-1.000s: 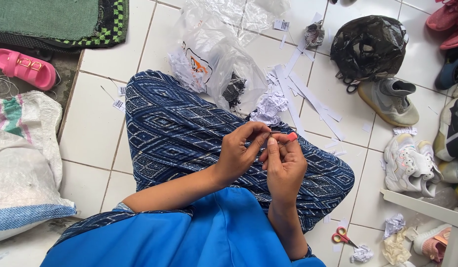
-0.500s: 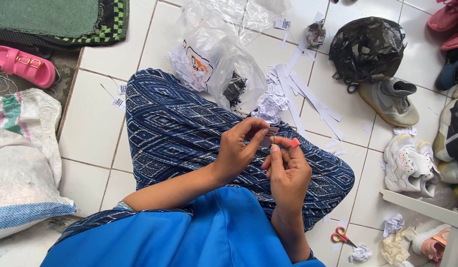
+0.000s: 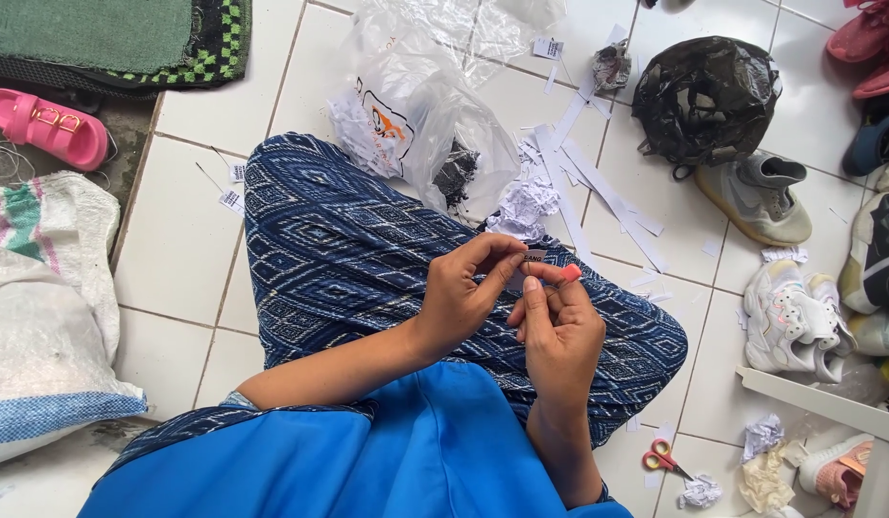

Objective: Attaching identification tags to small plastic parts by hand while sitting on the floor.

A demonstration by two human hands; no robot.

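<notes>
Left hand point(image 3: 463, 293) pinches a small pale paper tag point(image 3: 529, 261) with dark print, held over the lap in blue patterned fabric point(image 3: 348, 249). Right hand point(image 3: 559, 326) grips the tag's other end together with a little orange-red piece point(image 3: 570, 272). Tiny red-handled scissors point(image 3: 663, 459) lie on the floor tiles.

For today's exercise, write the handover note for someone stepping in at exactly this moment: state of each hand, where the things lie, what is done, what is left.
Left hand: pinching a small paper tag over the lap.
Right hand: fingers on the same tag, gripping a small orange-red piece.
Around: paper strips and clear plastic bags on the tiled floor ahead; scissors lower right; shoes to the right.
Done: many strips cut.
Left: the tag in hand is unfinished.
</notes>
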